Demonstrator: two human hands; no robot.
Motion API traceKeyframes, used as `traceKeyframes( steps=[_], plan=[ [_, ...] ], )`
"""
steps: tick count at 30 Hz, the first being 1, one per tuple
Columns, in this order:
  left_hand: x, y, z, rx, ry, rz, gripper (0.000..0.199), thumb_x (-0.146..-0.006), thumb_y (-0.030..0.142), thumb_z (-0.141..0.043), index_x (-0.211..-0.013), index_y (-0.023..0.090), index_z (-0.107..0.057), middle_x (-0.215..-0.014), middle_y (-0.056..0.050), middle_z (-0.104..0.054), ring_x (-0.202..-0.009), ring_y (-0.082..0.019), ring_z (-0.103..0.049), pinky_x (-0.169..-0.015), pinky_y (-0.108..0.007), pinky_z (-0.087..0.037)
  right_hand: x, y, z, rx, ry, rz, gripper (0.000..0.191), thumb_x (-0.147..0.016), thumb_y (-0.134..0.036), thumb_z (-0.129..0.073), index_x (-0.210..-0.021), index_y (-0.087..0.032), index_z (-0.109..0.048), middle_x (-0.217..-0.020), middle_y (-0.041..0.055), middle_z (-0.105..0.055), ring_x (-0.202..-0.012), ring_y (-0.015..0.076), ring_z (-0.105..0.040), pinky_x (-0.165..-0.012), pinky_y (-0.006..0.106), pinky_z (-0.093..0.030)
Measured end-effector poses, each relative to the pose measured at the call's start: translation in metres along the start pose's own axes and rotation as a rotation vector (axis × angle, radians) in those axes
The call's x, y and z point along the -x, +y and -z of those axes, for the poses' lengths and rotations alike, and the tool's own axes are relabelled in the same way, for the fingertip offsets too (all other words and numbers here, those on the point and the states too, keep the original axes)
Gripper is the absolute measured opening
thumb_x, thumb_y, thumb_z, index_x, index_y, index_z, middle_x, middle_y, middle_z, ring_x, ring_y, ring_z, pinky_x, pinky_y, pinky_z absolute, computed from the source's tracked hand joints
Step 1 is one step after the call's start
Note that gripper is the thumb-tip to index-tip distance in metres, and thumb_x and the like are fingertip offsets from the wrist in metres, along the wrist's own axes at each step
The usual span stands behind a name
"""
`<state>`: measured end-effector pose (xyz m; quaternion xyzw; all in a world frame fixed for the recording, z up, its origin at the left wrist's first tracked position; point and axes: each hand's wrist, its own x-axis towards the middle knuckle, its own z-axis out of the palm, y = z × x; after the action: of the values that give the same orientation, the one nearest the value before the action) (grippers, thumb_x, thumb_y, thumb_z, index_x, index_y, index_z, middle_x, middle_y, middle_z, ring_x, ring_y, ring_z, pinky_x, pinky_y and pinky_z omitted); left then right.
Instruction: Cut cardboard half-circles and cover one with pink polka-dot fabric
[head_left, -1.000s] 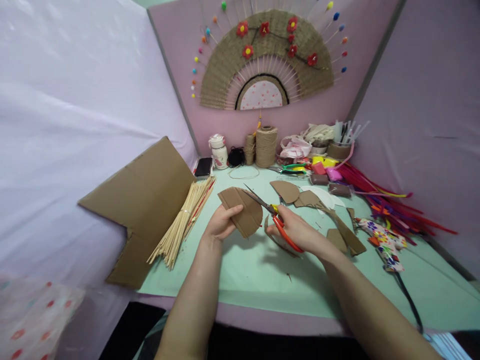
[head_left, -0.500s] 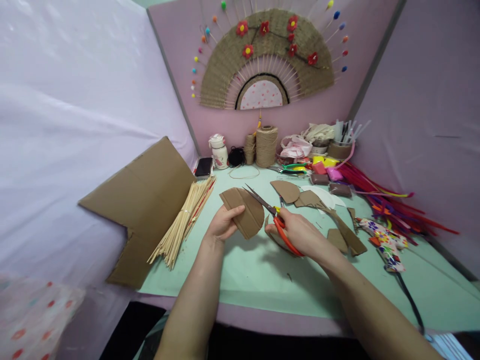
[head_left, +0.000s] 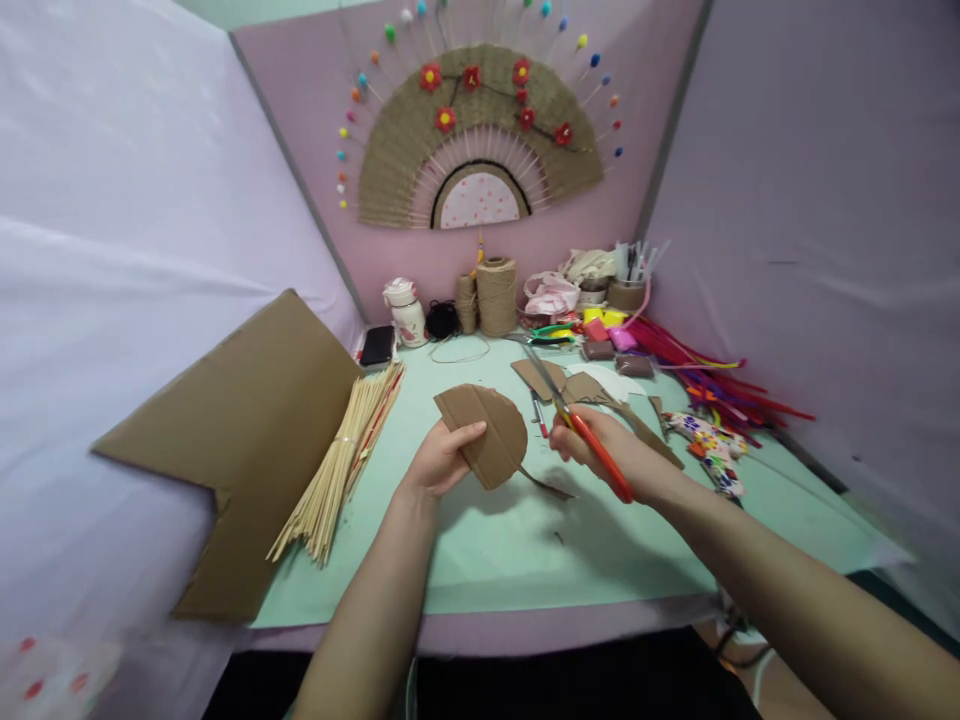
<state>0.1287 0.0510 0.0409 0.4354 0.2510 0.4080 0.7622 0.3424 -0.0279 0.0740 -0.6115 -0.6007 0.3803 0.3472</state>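
Observation:
My left hand (head_left: 439, 458) pinches a rounded, roughly half-disc piece of brown cardboard (head_left: 491, 435) by its straight side, thumb on top. A thin cardboard strip (head_left: 551, 488) trails from its lower right edge; whether it is still joined I cannot tell. My right hand (head_left: 600, 445) grips a pair of scissors (head_left: 611, 465) with orange-red handles, blades pointing up and away, apart from the cardboard. Beyond the scissors lie cardboard offcuts (head_left: 538, 378) and a pen (head_left: 539, 415).
A bundle of thin sticks (head_left: 341, 460) and a large cardboard sheet (head_left: 247, 440) are on the left. Along the back stand a bottle (head_left: 406, 315) and twine spools (head_left: 496, 298). Bright pipe cleaners (head_left: 675, 350) and a floral-patterned object (head_left: 712, 445) lie right. A decorated fan (head_left: 480, 130) hangs on the wall.
The scissors have moved away from the cardboard's edge, to the right. A thin strip now trails below the piece. The camera view has turned slightly to the right.

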Motion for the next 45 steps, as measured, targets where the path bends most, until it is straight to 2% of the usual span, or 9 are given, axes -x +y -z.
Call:
traceKeyframes(
  steps=[3, 6, 14, 20, 23, 27, 34, 41, 45],
  plan=[
    [0.002, -0.008, -0.005, -0.039, 0.002, 0.051, 0.047, -0.068, 0.025, -0.082, -0.112, 0.016, -0.068, -0.108, -0.01, -0.072, -0.102, -0.028, -0.065, -0.09, -0.037, -0.047, -0.005, -0.008, -0.005, -0.293, 0.121, 0.076, 0.032, -0.07, -0.042, -0.069, -0.077, -0.023, -0.044, -0.082, 0.0009, -0.066, -0.076, 0.0171, -0.059, -0.071, 0.03, -0.045],
    [0.004, -0.014, -0.007, -0.052, -0.038, 0.058, 0.042, -0.068, 0.026, -0.082, -0.107, 0.017, -0.071, -0.109, -0.01, -0.072, -0.103, -0.028, -0.064, -0.091, -0.038, -0.046, -0.017, -0.007, -0.013, -0.464, 0.099, 0.114, 0.038, -0.064, -0.039, -0.076, -0.074, -0.023, -0.043, -0.076, -0.0013, -0.063, -0.069, 0.0147, -0.055, -0.066, 0.028, -0.043],
    [0.005, -0.018, -0.001, -0.044, -0.129, 0.057, 0.044, -0.065, 0.027, -0.085, -0.105, 0.015, -0.071, -0.105, -0.012, -0.073, -0.098, -0.027, -0.067, -0.09, -0.037, -0.047, -0.032, 0.003, -0.025, -0.914, -0.384, -0.204, 0.043, -0.06, -0.041, -0.081, -0.062, -0.02, -0.044, -0.051, -0.0081, -0.041, -0.048, 0.0075, -0.037, -0.053, 0.022, -0.035],
    [0.003, -0.016, -0.002, -0.052, -0.137, 0.066, 0.047, -0.065, 0.029, -0.084, -0.107, 0.014, -0.07, -0.104, -0.013, -0.073, -0.098, -0.028, -0.067, -0.09, -0.038, -0.047, -0.036, 0.0, -0.026, -0.889, -0.356, -0.239, 0.039, -0.071, -0.048, -0.074, -0.067, -0.02, -0.049, -0.052, -0.007, -0.046, -0.045, 0.0072, -0.04, -0.048, 0.02, -0.036],
    [0.003, -0.015, 0.0, -0.092, -0.07, 0.029, 0.045, -0.061, 0.026, -0.087, -0.102, 0.015, -0.072, -0.101, -0.01, -0.074, -0.094, -0.024, -0.066, -0.087, -0.034, -0.047, -0.038, -0.005, -0.03, -0.854, -0.293, -0.205, 0.04, -0.067, -0.048, -0.079, -0.069, -0.02, -0.05, -0.058, -0.0063, -0.054, -0.05, 0.0081, -0.049, -0.049, 0.02, -0.039],
    [0.003, -0.011, 0.005, -0.118, -0.05, 0.022, 0.05, -0.054, 0.024, -0.09, -0.099, 0.015, -0.072, -0.097, -0.008, -0.074, -0.09, -0.023, -0.065, -0.084, -0.033, -0.046, -0.043, -0.011, -0.033, -0.791, -0.324, -0.196, 0.044, -0.057, -0.043, -0.085, -0.067, -0.02, -0.05, -0.054, -0.0074, -0.052, -0.045, 0.0069, -0.047, -0.046, 0.019, -0.038],
    [0.001, -0.007, 0.011, -0.157, -0.001, -0.02, 0.052, -0.057, 0.029, -0.088, -0.104, 0.015, -0.07, -0.104, -0.009, -0.073, -0.098, -0.025, -0.064, -0.088, -0.036, -0.045, -0.074, -0.02, -0.028, -0.616, -0.26, -0.082, 0.04, -0.058, -0.038, -0.085, -0.066, -0.019, -0.051, -0.056, -0.0068, -0.053, -0.048, 0.0072, -0.046, -0.044, 0.019, -0.034],
    [-0.004, -0.011, 0.018, -0.281, 0.069, 0.01, 0.048, -0.052, 0.029, -0.089, -0.094, 0.012, -0.072, -0.094, -0.011, -0.074, -0.09, -0.027, -0.065, -0.082, -0.036, -0.046, -0.104, -0.036, -0.039, -0.29, -0.205, 0.047, 0.039, -0.055, -0.035, -0.087, -0.067, -0.019, -0.054, -0.052, -0.0084, -0.047, -0.048, 0.0077, -0.04, -0.044, 0.02, -0.028],
    [-0.005, -0.009, 0.021, -0.19, 0.096, -0.005, 0.052, -0.05, 0.03, -0.091, -0.095, 0.012, -0.072, -0.094, -0.01, -0.074, -0.09, -0.026, -0.066, -0.083, -0.037, -0.047, -0.115, -0.042, -0.039, -0.331, -0.243, 0.013, 0.042, -0.059, -0.044, -0.084, -0.067, -0.018, -0.053, -0.059, -0.0035, -0.057, -0.054, 0.0101, -0.05, -0.05, 0.022, -0.039]
  ],
)
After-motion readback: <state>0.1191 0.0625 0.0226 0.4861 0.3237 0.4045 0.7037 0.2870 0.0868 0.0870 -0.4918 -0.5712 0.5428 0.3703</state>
